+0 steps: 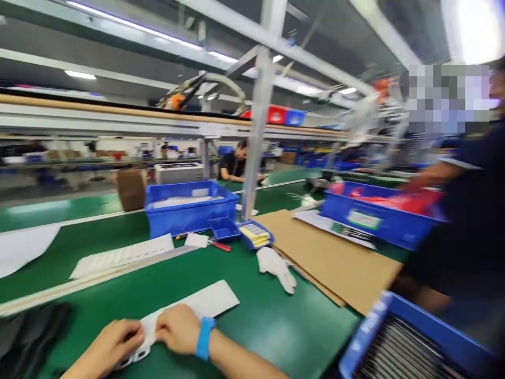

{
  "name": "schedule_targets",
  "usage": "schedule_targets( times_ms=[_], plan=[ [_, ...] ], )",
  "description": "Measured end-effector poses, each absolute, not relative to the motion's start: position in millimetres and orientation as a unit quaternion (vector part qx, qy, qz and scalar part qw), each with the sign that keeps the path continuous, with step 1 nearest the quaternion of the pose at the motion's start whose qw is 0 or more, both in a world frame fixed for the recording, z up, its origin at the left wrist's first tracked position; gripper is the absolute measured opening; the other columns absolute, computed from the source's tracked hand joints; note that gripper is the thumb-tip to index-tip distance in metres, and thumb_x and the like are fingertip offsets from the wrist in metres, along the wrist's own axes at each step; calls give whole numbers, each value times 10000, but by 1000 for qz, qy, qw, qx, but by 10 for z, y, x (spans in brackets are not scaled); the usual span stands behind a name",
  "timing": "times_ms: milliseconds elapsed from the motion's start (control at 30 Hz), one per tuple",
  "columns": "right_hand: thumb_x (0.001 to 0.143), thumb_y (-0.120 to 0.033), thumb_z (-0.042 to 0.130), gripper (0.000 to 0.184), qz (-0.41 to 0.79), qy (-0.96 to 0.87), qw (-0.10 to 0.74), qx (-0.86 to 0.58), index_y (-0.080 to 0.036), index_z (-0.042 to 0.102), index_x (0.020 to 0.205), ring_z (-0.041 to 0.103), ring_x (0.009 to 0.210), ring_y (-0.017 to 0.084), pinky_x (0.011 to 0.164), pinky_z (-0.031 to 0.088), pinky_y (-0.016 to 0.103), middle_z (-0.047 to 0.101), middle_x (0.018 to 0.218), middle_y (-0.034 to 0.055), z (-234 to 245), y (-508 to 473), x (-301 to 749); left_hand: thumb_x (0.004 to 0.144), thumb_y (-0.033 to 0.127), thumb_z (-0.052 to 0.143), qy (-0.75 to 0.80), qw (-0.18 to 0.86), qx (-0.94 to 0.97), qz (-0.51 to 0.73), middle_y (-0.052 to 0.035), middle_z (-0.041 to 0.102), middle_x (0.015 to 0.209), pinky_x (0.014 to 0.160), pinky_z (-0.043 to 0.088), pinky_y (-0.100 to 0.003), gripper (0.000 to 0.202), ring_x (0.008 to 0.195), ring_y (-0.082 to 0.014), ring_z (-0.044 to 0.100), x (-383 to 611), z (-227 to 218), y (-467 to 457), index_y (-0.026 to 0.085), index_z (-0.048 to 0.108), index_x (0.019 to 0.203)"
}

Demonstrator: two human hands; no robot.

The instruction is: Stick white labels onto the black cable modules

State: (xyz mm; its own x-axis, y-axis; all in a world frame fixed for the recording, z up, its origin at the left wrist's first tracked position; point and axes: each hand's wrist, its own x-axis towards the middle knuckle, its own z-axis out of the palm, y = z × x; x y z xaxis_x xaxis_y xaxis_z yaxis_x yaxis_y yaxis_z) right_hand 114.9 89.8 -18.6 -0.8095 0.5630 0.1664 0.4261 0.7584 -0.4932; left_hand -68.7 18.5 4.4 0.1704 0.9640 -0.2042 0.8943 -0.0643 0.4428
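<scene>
A long white strip, like paper or thin foam, lies slantwise on the green tabletop. Its near end shows rounded cut-out shapes below my fingers. My left hand is closed, thumb and fingers pinching the strip close to that end. Just to the right, my right hand rests on the strip with curled fingers gripping its edge. A blue band circles my right wrist. Exactly what sits between the fingertips is partly hidden.
Beyond are a white glove, a small tray of yellow-and-white pieces, a blue bin and cardboard. A bin of black parts stands front right. Dark items lie left. A person reaches into a bin of red material.
</scene>
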Motion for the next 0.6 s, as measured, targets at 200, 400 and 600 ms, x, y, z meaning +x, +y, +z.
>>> schedule_targets(
  times_ms=[200,400,600],
  plan=[
    [827,-153,563,167,286,-929,90,-219,-177,728,816,614,682,151,599,365,219,711,761,20,-250,817,1233,740,222,525,619,308,720,64,31,585,657,532,347,-185,177,601,-124,501,-809,104,0,183,679,817],
    [778,-146,553,183,341,-896,96,-267,-176,693,664,531,569,131,539,281,226,630,590,-14,-268,722,1252,805,187,476,658,176,728,79,-77,681,889,704,441,-288,201,811,-232,621,-480,76,-188,187,660,886],
    [790,-203,475,226,362,-908,67,-198,-202,683,700,544,565,154,540,316,239,623,600,-13,-322,700,1277,842,304,560,648,145,746,45,-41,702,826,671,471,-270,130,796,-217,652,-377,31,-245,220,657,819]
  ],
)
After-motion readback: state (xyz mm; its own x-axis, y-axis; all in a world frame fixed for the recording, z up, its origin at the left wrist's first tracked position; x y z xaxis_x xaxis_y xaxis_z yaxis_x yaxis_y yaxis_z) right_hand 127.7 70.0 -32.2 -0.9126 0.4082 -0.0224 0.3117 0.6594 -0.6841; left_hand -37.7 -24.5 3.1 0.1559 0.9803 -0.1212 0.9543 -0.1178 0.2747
